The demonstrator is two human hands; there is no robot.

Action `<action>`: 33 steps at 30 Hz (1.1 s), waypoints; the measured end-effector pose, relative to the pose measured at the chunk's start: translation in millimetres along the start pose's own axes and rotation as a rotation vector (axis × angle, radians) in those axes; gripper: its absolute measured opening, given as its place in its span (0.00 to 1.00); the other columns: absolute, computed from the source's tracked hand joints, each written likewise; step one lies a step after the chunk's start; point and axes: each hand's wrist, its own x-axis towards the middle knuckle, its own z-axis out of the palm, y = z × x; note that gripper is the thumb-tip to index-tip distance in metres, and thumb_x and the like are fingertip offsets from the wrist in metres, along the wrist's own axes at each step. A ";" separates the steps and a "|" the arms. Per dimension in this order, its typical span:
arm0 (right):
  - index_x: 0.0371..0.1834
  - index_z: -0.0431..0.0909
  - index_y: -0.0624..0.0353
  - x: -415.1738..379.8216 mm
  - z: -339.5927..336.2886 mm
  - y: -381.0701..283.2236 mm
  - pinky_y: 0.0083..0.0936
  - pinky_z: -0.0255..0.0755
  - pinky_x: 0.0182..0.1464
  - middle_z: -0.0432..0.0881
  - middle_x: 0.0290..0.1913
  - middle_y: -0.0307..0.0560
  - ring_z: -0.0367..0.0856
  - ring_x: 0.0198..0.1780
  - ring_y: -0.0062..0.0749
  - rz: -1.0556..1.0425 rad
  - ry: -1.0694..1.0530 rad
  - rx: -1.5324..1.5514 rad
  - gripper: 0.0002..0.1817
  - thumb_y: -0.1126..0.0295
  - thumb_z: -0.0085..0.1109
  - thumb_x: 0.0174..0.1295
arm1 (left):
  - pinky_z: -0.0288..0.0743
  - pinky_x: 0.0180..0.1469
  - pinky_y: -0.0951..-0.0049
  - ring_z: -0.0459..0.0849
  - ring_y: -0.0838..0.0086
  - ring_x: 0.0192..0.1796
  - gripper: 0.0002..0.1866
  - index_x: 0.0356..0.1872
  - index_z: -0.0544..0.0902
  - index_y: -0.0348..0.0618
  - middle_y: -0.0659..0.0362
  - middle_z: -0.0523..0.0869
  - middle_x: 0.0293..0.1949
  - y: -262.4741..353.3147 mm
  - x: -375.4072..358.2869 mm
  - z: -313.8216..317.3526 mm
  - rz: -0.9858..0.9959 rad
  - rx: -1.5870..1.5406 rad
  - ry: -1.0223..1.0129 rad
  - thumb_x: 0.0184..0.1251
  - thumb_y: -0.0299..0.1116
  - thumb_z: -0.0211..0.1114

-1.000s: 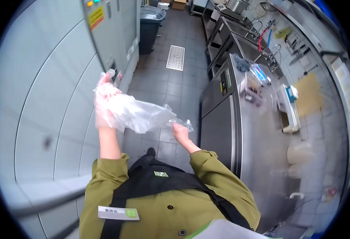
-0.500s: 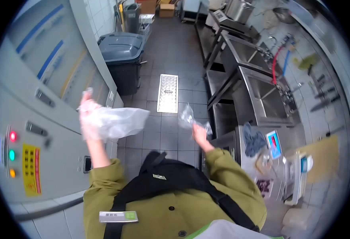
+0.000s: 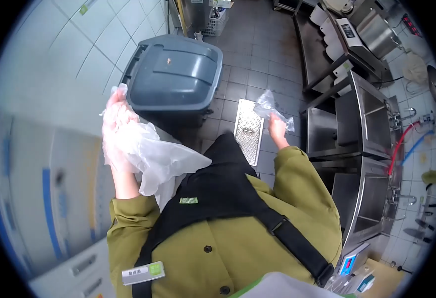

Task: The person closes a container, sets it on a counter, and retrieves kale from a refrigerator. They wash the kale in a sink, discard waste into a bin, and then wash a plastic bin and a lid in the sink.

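Clear plastic is what both hands deal with in the head view. The left hand [image 3: 118,131] is raised at the person's left side, sheathed inside a loose transparent plastic bag [image 3: 151,156] whose slack end hangs down and to the right from the wrist toward the black apron [image 3: 218,193]; its fingers [image 3: 114,102] point upward, lightly spread inside the film, gripping nothing else. The right hand [image 3: 277,131] is held out in front, fingers pinched together on a small crumpled scrap of plastic [image 3: 269,105] that stands up above the knuckles. The grey lidded bin [image 3: 173,74] stands on the tiled floor [image 3: 262,54] ahead, between the two hands but closer to the left one, its lid shut; the scrap lies to the bin's right, well apart from it. Steel sinks [image 3: 367,124] run along the right side, just beyond the right hand.
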 end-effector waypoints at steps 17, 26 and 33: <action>0.48 0.69 0.63 281.8 93.0 -79.0 0.32 0.68 0.49 0.75 0.48 0.51 0.75 0.48 0.39 -0.689 0.127 -0.072 0.21 0.71 0.47 0.48 | 0.55 0.23 0.87 0.58 0.87 0.20 0.13 0.49 0.66 0.32 0.67 0.61 0.22 -20.5 171.9 -8.1 -0.086 -0.111 0.130 0.65 0.25 0.46; 0.42 0.76 0.61 301.2 44.6 -119.4 0.26 0.71 0.45 0.78 0.43 0.46 0.77 0.42 0.35 -0.906 0.434 0.043 0.17 0.70 0.51 0.46 | 0.57 0.25 0.88 0.60 0.86 0.22 0.15 0.52 0.65 0.31 0.66 0.64 0.24 -41.7 176.2 -5.9 -0.043 -0.146 0.177 0.65 0.26 0.46; 0.38 0.76 0.57 235.2 103.0 -160.3 0.32 0.68 0.49 0.78 0.38 0.44 0.75 0.44 0.38 -0.968 0.273 0.504 0.12 0.71 0.50 0.49 | 0.58 0.26 0.88 0.62 0.86 0.24 0.17 0.54 0.64 0.31 0.65 0.65 0.26 -55.7 191.6 12.0 -0.004 -0.127 0.148 0.65 0.26 0.46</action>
